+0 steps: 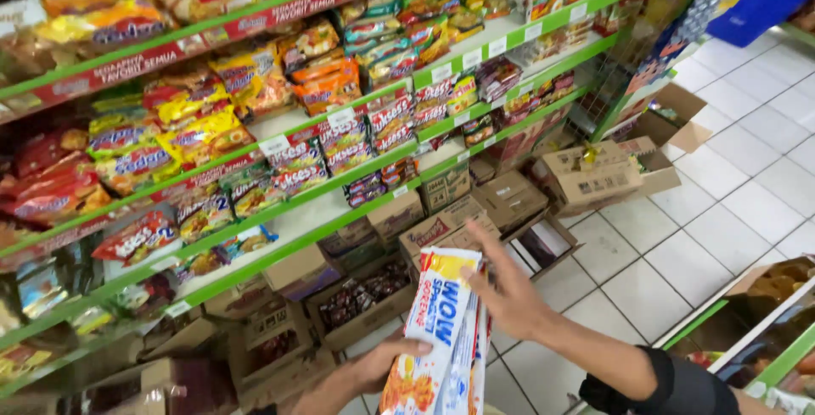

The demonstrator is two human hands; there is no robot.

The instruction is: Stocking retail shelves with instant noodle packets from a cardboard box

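At six o'clock our left hand (378,366) gripped a stack of white, orange and blue noodle packets (437,339) from below, thumb across the front. Our right hand (508,294), fingers spread open, rested against the stack's right edge. At ten o'clock, green-edged shelves (356,97) carried yellow, red and orange packets, with small white price labels (340,115) along their rims. Brown cardboard boxes (586,176) sat on the white tiled floor (730,203) at two o'clock.
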